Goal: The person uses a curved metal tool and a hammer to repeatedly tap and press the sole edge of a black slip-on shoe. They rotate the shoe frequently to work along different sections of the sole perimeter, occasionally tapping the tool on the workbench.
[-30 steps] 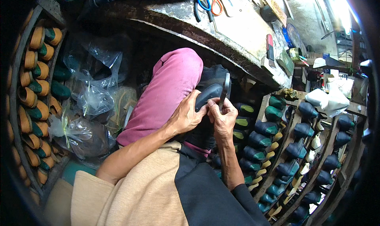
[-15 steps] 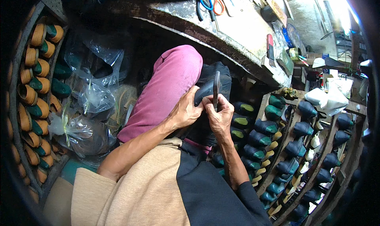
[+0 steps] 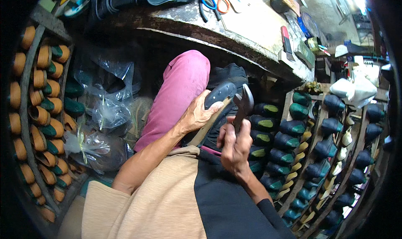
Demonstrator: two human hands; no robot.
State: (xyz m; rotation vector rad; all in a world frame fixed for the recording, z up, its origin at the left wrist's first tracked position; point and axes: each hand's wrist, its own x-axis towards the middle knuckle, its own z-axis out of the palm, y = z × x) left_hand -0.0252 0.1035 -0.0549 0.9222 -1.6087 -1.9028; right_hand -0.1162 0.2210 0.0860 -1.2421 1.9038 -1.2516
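Across my lap lies a dark shoe, its rounded black end dotted with small marks that look like nail heads. A tan strip runs along it toward my waist. My left hand grips the shoe by its side, thumb laid over the edge. Just right of the shoe, my right hand is closed round the handle of a dark metal hammer. The hammer's head is raised beside the black end, apart from it as far as I can see. My fingers hide most of the handle.
A worn workbench ahead carries scissors and a red-handled knife. Racks of tan shoes stand left, racks of dark shoes right. Plastic bags lie left of my leg.
My right hand has drawn away from the shoe, down and to the right, now wrapped round the hammer's handle. The shoe has turned so its dotted black end shows. The view has shifted slightly.
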